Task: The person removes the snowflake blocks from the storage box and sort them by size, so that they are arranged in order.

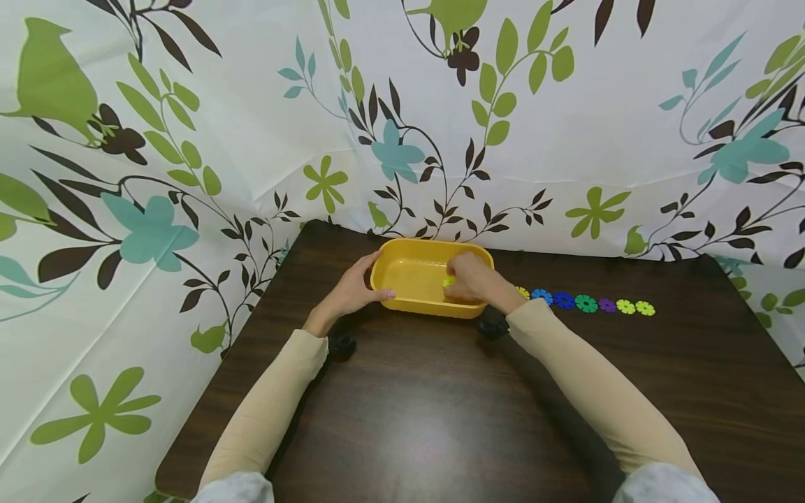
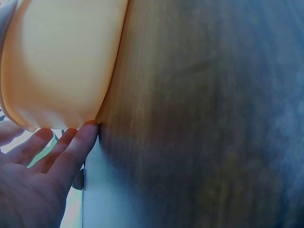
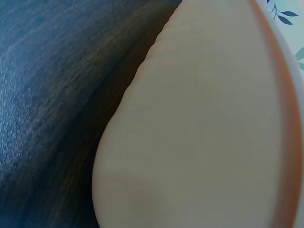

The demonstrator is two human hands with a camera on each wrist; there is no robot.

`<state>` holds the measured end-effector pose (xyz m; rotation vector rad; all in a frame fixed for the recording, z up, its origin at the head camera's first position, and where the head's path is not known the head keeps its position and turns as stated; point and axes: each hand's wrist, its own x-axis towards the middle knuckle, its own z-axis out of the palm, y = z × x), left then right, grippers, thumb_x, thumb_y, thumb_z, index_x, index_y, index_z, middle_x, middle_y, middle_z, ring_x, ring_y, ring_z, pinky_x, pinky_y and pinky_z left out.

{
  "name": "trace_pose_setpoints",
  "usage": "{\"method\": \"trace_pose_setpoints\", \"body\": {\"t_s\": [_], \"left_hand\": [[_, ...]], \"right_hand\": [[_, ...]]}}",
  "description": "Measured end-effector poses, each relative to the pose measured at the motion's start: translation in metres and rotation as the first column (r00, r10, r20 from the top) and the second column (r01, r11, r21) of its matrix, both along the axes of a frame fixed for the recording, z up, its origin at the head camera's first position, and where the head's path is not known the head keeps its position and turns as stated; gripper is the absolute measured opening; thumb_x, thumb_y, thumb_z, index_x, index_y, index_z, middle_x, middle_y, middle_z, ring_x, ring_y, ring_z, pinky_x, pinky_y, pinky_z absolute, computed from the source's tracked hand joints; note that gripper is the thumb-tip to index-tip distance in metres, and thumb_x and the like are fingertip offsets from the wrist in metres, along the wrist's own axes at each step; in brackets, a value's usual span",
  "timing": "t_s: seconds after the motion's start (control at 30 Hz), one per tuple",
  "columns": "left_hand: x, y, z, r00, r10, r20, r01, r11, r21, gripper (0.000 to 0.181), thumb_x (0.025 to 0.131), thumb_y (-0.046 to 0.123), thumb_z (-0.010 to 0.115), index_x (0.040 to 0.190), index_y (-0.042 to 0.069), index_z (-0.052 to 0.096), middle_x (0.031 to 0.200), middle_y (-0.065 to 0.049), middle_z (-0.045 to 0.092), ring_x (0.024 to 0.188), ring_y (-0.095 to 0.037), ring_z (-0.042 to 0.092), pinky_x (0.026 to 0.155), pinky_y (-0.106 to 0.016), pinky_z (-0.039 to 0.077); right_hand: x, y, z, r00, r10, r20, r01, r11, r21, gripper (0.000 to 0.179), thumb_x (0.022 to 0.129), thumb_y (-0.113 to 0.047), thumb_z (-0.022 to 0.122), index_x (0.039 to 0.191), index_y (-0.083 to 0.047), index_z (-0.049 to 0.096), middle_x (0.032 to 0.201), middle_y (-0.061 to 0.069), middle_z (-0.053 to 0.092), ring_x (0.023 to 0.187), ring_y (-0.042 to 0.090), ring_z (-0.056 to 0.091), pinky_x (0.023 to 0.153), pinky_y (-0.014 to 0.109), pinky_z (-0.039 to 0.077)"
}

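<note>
A yellow plastic tub sits near the back of the table. My left hand holds its left end, with the thumb over the near rim; in the left wrist view the fingers touch the end of the tub. Inside the tub's right part is my right hand, fingers curled and pointing down. At its fingertips shows a yellow-green notched disc, which the fingers seem to pinch. The right wrist view is filled by the tub's outer wall; the hand is hidden there.
Right of the tub, several notched discs lie in a row on the dark wooden table: yellow, light blue, dark blue, green, purple, then yellow-green ones. A leaf-patterned cloth hangs behind.
</note>
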<state>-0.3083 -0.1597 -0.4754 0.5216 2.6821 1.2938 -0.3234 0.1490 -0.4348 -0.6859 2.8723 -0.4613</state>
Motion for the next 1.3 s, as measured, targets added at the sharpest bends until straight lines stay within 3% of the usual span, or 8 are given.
{"method": "trace_pose_setpoints", "body": {"t_s": [0.1,0.2,0.27,0.33,0.7,1.13,1.3], "left_hand": [[0.0,0.001,0.001,1.0,0.002,0.006,-0.002,1.0,0.001,0.11,0.088,0.043,0.091,0.174,0.018,0.028,0.178,-0.016,0.034,0.161,-0.04,0.038,0.134,-0.065,0.031],[0.0,0.002,0.001,1.0,0.004,0.011,-0.004,1.0,0.004,0.109,0.088,0.043,0.091,0.175,0.018,0.028,0.178,-0.015,0.034,0.161,-0.04,0.038,0.134,-0.065,0.03],[0.0,0.002,0.002,1.0,0.003,0.01,-0.003,1.0,0.003,0.11,0.088,0.043,0.091,0.175,0.018,0.028,0.179,-0.015,0.033,0.162,-0.04,0.037,0.134,-0.065,0.03],[0.0,0.002,0.002,1.0,0.002,0.009,-0.002,1.0,0.002,0.11,0.088,0.043,0.091,0.175,0.018,0.028,0.179,-0.015,0.033,0.162,-0.04,0.037,0.134,-0.065,0.03],[-0.002,0.001,0.0,1.0,0.0,-0.005,0.0,1.0,-0.011,0.109,0.089,0.043,0.09,0.174,0.016,0.028,0.179,-0.017,0.033,0.162,-0.041,0.036,0.134,-0.065,0.03],[0.0,0.002,0.001,1.0,-0.001,0.003,0.001,1.0,-0.004,0.11,0.089,0.043,0.09,0.175,0.017,0.027,0.179,-0.017,0.032,0.162,-0.041,0.036,0.134,-0.066,0.03],[0.0,0.001,0.001,1.0,0.002,0.005,-0.002,1.0,-0.009,0.11,0.089,0.044,0.09,0.175,0.016,0.027,0.18,-0.017,0.031,0.163,-0.041,0.035,0.134,-0.066,0.029]], "right_hand": [[0.002,0.002,0.001,0.999,0.0,-0.041,-0.002,0.999,-0.044,0.019,0.087,-0.022,0.078,0.085,-0.004,0.071,0.074,0.003,0.055,0.067,0.015,0.046,0.063,0.029,0.041],[0.005,0.003,0.003,0.997,-0.022,-0.075,0.016,0.996,-0.083,0.033,0.086,-0.024,0.08,0.106,0.002,0.079,0.098,0.014,0.076,0.086,0.023,0.065,0.081,0.038,0.059],[0.008,0.005,0.005,0.995,-0.041,-0.091,0.03,0.993,-0.115,0.041,0.086,-0.025,0.081,0.115,0.004,0.079,0.113,0.019,0.079,0.101,0.03,0.071,0.094,0.045,0.062],[0.01,0.007,0.006,0.993,-0.058,-0.106,0.042,0.989,-0.144,0.043,0.086,-0.026,0.082,0.116,0.004,0.079,0.116,0.02,0.079,0.107,0.034,0.072,0.099,0.048,0.061],[0.027,0.027,0.008,0.974,-0.116,-0.193,0.051,0.949,-0.311,0.039,0.085,-0.024,0.083,0.112,0.004,0.079,0.105,0.019,0.078,0.095,0.032,0.07,0.088,0.049,0.061],[0.041,0.061,0.009,0.939,-0.224,-0.261,0.081,0.882,-0.464,0.031,0.083,-0.015,0.082,0.106,0.006,0.08,0.092,0.019,0.075,0.078,0.027,0.064,0.073,0.029,0.052],[0.047,0.079,0.008,0.925,-0.266,-0.271,0.109,0.87,-0.48,0.026,0.084,-0.01,0.083,0.105,0.005,0.08,0.09,0.018,0.072,0.076,0.025,0.061,0.069,0.024,0.049]]}}
